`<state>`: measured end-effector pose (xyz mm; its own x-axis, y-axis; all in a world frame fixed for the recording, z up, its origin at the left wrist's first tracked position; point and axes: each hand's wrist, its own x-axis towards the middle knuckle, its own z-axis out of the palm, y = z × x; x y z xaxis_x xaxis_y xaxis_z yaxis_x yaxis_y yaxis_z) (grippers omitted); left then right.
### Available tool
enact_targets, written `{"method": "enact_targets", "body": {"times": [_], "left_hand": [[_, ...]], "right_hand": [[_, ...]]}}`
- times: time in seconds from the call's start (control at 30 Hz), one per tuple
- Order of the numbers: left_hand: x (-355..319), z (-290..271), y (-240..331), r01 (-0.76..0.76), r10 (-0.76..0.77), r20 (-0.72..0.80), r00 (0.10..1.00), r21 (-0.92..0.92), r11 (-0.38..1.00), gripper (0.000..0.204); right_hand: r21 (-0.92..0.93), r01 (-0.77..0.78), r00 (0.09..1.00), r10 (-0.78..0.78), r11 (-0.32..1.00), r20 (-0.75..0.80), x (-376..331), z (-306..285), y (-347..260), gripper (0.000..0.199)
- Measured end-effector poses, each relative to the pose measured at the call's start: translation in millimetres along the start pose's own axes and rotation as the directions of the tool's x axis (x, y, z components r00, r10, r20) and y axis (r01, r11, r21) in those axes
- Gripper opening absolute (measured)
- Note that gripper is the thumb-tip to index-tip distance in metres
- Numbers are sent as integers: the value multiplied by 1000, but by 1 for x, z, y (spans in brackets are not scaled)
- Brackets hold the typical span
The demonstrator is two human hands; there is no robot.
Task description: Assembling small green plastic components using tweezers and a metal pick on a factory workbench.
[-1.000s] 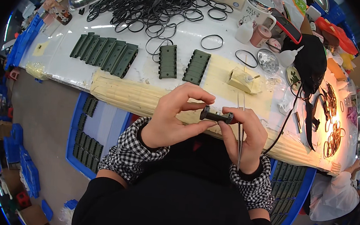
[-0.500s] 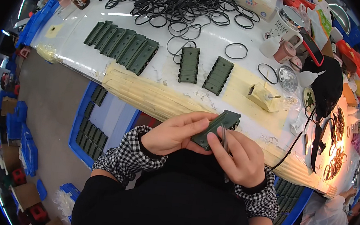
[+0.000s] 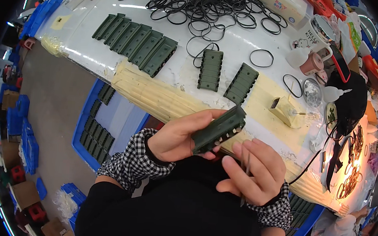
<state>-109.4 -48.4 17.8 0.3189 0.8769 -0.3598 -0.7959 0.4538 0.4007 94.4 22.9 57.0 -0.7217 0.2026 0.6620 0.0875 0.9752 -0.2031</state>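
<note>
Two hands: left hand (image 3: 176, 137) grips green plastic part (image 3: 219, 129); right hand (image 3: 252, 171) pinches thin tool (image 3: 247, 168).

The left hand (image 3: 178, 137) grips a matt dark-green plastic block (image 3: 219, 129) with pale studs along one edge. The right hand (image 3: 254, 171) holds thin shiny metal tweezers (image 3: 246, 168). At 12 o'clock lie smooth black rubber rings (image 3: 199, 4) on a glossy white tabletop (image 3: 236, 43) edged with rough yellowish tape. Sleeve cuffs are checked cloth.

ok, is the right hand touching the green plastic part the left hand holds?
Apart. The head view shows the left hand gripping the green plastic part, while the right hand sits below it with dark clothing visible between.
</note>
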Motion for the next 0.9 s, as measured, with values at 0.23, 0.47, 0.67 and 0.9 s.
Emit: {"method": "enact_targets", "body": {"times": [0.23, 0.47, 0.67, 0.9], "left_hand": [[-1, -20, 49, -412, 786, -66, 615, 822, 392, 54], [12, -63, 99, 280, 913, 301, 275, 883, -376, 47], [15, -60, 102, 281, 938, 226, 265, 912, -299, 44], [12, -65, 105, 398, 887, 343, 310, 800, -448, 45]], "right_hand": [[-28, -288, 955, 285, 957, -85, -19, -21, 4, 21], [-15, -306, 948, 304, 952, -91, -29, -16, 12, 22], [-25, -317, 945, 313, 948, -95, -36, -18, 15, 23], [-30, -322, 942, 318, 946, -107, -40, -18, 17, 23]]}}
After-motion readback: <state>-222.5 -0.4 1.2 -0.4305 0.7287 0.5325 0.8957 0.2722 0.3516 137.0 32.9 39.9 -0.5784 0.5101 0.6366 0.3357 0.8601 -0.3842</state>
